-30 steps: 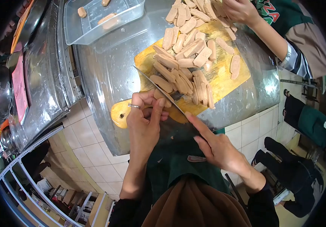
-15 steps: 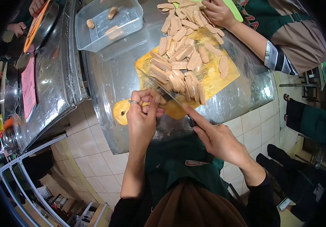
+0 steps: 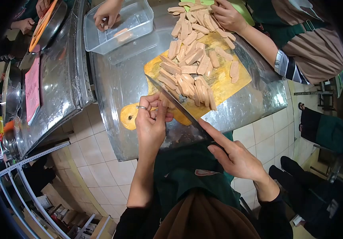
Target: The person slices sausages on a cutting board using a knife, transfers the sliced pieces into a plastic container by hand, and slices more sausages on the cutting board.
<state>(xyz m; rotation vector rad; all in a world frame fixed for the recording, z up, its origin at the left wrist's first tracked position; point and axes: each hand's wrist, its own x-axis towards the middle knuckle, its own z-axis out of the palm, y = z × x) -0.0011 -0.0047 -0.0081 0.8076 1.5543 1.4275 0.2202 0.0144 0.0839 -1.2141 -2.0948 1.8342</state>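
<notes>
My left hand [image 3: 151, 123], with a ring on one finger, pinches a pale brown sausage piece [image 3: 164, 99] above the handle end of the yellow wooden board [image 3: 235, 89]. In my right hand [image 3: 235, 153] is a long knife [image 3: 175, 102], index finger stretched along its back; the blade slants up and left, against or just beside the held piece. Its handle is mostly hidden by the hand. Several cut sausage pieces [image 3: 191, 69] lie heaped on the board, just beyond the blade, and spill past its far edge.
A co-worker's hand [image 3: 107, 16] reaches into a clear plastic tub [image 3: 119, 46] at the back left. Another person's hand [image 3: 229, 16] rests by the pile near a green board [image 3: 245, 12]. A pink booklet [image 3: 32, 89] lies on the left counter.
The knife blade has shifted up and left beside the held piece. A co-worker's hand has come into the tub and covers a piece there. The view has shifted slightly.
</notes>
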